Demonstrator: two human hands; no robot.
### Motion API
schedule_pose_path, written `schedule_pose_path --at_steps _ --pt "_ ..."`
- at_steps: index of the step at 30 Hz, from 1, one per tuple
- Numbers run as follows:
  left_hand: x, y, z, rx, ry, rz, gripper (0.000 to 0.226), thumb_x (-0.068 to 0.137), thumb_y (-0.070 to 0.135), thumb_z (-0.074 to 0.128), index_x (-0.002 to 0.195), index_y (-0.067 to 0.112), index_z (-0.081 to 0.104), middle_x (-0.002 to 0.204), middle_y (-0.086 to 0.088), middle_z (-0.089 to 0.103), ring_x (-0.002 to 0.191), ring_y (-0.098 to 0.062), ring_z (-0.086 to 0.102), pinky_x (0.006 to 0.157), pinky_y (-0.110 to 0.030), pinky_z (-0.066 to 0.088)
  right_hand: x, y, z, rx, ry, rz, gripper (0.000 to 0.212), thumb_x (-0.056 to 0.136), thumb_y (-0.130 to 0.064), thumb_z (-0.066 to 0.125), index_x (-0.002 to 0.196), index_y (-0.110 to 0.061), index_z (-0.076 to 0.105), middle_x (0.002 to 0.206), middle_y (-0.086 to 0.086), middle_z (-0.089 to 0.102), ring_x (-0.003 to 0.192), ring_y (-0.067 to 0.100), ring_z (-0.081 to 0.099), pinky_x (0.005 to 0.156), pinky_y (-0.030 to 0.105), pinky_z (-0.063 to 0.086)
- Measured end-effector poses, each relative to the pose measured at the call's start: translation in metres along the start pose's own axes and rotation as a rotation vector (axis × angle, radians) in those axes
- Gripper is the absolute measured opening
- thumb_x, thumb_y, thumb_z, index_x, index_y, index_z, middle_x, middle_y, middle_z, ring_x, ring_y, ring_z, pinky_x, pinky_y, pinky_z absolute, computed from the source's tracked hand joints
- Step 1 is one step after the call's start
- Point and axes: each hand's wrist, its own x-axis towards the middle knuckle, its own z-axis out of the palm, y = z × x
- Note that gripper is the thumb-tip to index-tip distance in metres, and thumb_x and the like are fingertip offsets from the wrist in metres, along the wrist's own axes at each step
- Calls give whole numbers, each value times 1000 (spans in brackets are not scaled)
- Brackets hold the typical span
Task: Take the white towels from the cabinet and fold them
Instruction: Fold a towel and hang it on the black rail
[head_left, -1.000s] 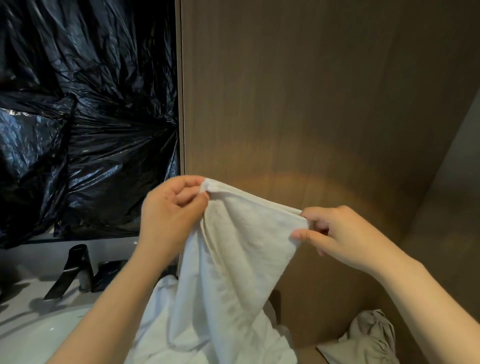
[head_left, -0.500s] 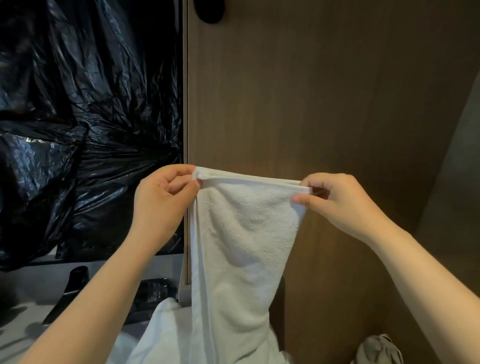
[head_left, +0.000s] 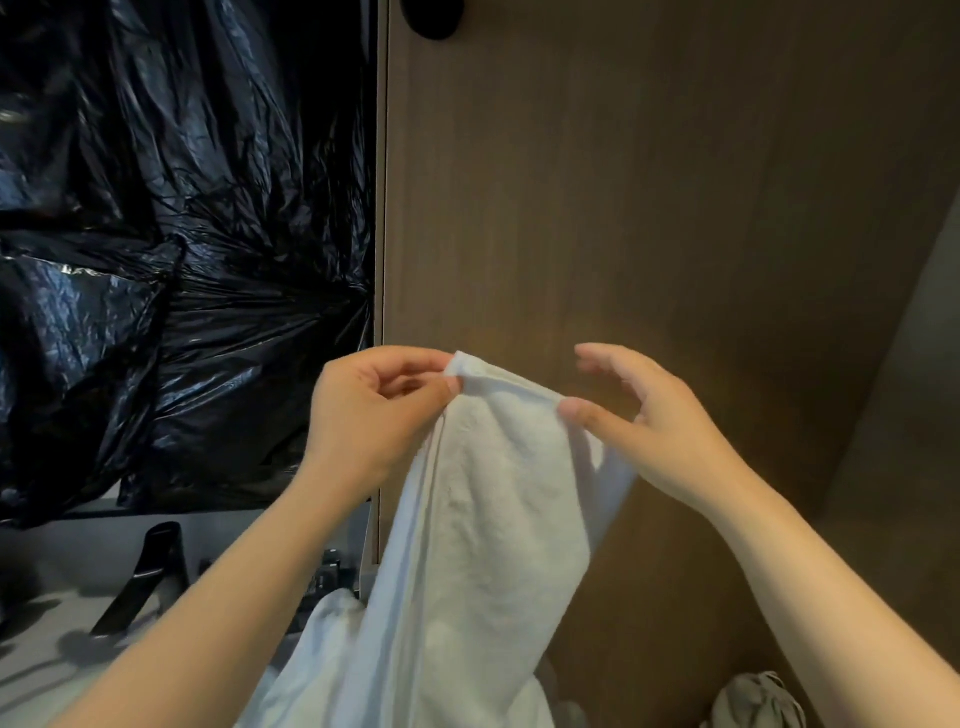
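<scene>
Wood panel rises behind white towel, crinkled black plastic above pale counter.

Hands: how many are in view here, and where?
2. The left hand pinches the top corner of the white towel, left of centre. The right hand hovers open at the towel's right edge, thumb by the cloth. None seems hidden.

One left hand, one right hand, one white towel, one faucet.

Nubby cloth towel, matt wood panel
</scene>
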Motion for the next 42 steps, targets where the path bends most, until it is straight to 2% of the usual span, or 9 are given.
schedule_pose_path --at_steps 5,8,11,19,23,27,29,33,42 --pt "-9 4 15 -10 -45 23 16 77 -3 75 87 9 75 77 -7 74 68 -13 68 65 -18 56 0 -26 26 162 -83 -94 47 89 -52 59 132 -33 57 115 -29 62 110 -12 55 89 12 47" --pt "-11 6 14 -8 -32 24 12 75 0 77 86 3 72 74 -12 73 65 -13 65 64 -17 54 -2 -33 35 175 -26 -166 18 96 -38 58 102 -27 71 91 -16 68 90 4 62 73 19 49" --pt "-15 4 9 61 -48 48 14 76 9 79 84 9 68 73 -5 71 66 -13 67 64 -19 54 2 -37 38 168 35 -173 19 95 -38 58 85 -25 67 80 -11 64 81 12 60 68 28 47" --pt "-46 -27 -4 257 -98 22 8 79 25 75 86 20 75 78 9 71 74 -5 66 75 -33 56 11 -43 46 108 92 -168 24 95 -44 55 83 -25 63 78 -13 60 80 11 58 66 24 49" --pt "-52 -32 -1 173 -117 0 29 80 42 67 83 15 76 80 3 72 81 -15 67 77 -39 55 17 -53 47 28 124 -239 24 96 -43 55 81 -25 60 76 -16 56 78 8 57 63 15 45" --pt "-50 -45 7 248 -119 68 39 92 22 62 57 6 56 58 -2 50 62 -12 50 63 -34 45 25 -62 41 -6 111 -250 23 95 -44 56 84 -24 62 79 -15 59 82 7 57 67 18 49" --pt "-48 -53 9 261 -134 64 46 97 18 54 56 -2 48 64 -12 48 63 -17 49 63 -37 41 27 -64 36 -3 110 -263 24 95 -44 56 84 -24 63 79 -15 59 83 6 57 69 18 49" --pt "-45 -65 10 249 -203 82 46 98 31 46 73 -4 62 89 -13 57 78 -17 54 73 -34 45 29 -68 28 4 93 -288 24 96 -42 57 84 -21 64 78 -14 60 82 7 58 67 17 48" --pt "-50 -98 -3 128 -349 -42 54 86 44 54 60 -3 46 65 5 41 61 -4 43 65 -22 39 32 -60 6 8 146 -227 24 96 -42 57 84 -23 65 77 -16 60 81 6 59 64 12 46"
